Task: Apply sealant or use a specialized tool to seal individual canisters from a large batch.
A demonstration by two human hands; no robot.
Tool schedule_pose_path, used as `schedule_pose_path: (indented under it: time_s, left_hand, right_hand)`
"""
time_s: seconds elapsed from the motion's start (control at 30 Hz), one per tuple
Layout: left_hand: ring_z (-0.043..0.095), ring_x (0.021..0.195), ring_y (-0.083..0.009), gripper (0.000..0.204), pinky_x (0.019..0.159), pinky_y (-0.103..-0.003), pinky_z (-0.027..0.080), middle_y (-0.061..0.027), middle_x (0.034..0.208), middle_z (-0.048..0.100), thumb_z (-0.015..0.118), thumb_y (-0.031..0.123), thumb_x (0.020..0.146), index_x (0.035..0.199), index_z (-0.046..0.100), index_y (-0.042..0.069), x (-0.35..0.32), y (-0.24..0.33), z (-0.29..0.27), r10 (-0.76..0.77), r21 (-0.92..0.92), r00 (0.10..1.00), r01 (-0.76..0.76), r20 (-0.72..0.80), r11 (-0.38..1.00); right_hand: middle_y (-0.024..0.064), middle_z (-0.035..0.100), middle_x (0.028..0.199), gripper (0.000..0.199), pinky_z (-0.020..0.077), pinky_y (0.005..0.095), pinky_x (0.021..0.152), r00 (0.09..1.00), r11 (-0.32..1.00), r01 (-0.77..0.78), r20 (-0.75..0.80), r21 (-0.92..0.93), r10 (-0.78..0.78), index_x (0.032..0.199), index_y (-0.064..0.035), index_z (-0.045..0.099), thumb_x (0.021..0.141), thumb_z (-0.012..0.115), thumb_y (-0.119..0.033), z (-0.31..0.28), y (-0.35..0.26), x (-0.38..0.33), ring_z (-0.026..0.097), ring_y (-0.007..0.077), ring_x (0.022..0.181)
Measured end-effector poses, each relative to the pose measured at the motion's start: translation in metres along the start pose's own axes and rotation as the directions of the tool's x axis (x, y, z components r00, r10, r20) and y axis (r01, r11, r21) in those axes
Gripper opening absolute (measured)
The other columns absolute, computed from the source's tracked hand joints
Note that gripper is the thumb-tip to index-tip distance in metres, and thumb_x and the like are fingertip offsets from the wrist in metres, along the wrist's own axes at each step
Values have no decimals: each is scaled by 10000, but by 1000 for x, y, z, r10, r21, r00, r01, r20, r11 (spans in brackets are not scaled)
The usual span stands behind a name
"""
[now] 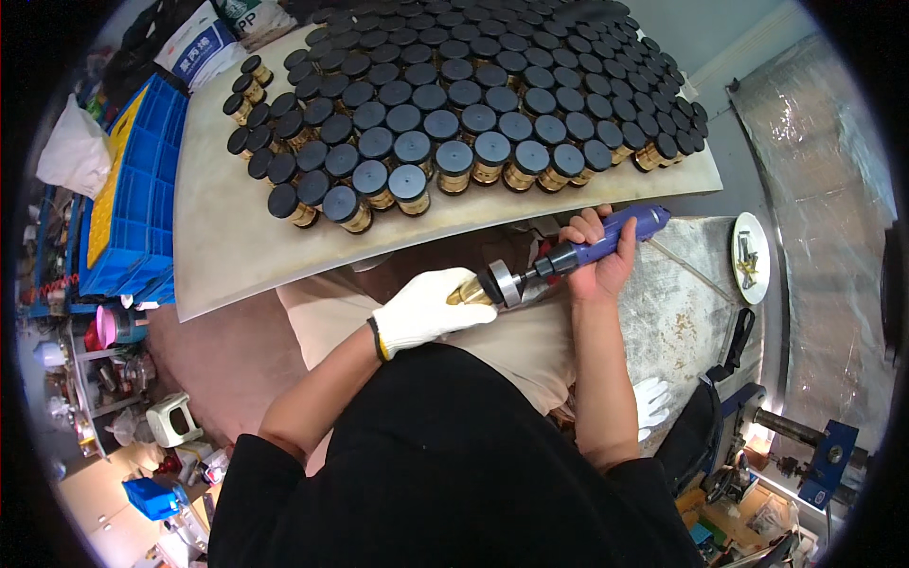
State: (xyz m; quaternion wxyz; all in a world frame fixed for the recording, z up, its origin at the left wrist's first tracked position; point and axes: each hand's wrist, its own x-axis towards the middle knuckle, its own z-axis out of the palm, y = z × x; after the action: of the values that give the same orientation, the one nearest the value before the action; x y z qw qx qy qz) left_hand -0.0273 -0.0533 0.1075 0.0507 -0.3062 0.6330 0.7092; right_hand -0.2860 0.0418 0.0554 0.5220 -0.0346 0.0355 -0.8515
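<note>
My left hand [431, 308], in a white knit glove, is closed round a brass fitting [471, 292] with a black end and a silver metal ring [505, 283] at its right. Bare and wrapped round a purple power screwdriver [611, 239], my right hand [602, 265] holds it tilted, its dark nose pointing left toward the ring. The bit's tip meets the ring end, though exact contact is hard to make out. Both hands are above my lap, just in front of the table. Many brass fittings with black caps [441, 125] stand in close rows on that table.
The pale tabletop [227, 237] ends just beyond my hands. At right, a worn bench [677, 303] bears a white plate [749, 256] of small metal parts and a spare white glove [650, 402]. Blue crates [133, 189] stack at left, near a white stool [173, 419].
</note>
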Motion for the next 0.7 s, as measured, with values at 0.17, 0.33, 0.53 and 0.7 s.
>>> schedule_pose_path:
  time_s: [0.17, 0.33, 0.53, 0.7]
  left_hand:
    - [626, 790, -207, 448, 769, -349, 511, -106, 855, 668, 760, 440, 860, 1024, 683, 30, 16, -2, 3, 166, 244, 986, -154, -31, 958]
    - [631, 774, -243, 464, 749, -362, 512, -137, 853, 672, 752, 461, 853, 985, 687, 21, 20, 1, 7, 170, 329, 985, -161, 3, 930]
    - [548, 731, -94, 364, 666, -282, 471, -23, 788, 620, 796, 353, 861, 960, 672, 26, 21, 1, 7, 137, 319, 991, -131, 3, 939]
    - [535, 669, -74, 362, 576, -267, 442, -2, 742, 587, 804, 342, 857, 962, 654, 30, 20, 5, 7, 12, 202, 998, -23, 58, 979]
  right_hand:
    - [15, 410, 778, 320, 417, 326, 743, 1000, 997, 12, 10, -80, -11, 1029, -82, 525, 1012, 585, -396, -1, -4, 0, 424, 151, 722]
    - [14, 418, 775, 318, 416, 326, 746, 1000, 992, 7, 14, -125, -5, 1024, -86, 524, 1022, 571, -400, 0, -5, 0, 423, 150, 721]
    - [13, 416, 772, 318, 412, 330, 735, 1000, 990, -7, 9, -138, 9, 1066, -77, 536, 1023, 570, -391, -3, -4, 1, 416, 150, 717]
    - [12, 409, 772, 332, 409, 332, 735, 999, 990, -27, 15, -137, 30, 1104, -66, 548, 1020, 574, -386, -4, -3, 2, 412, 150, 718]
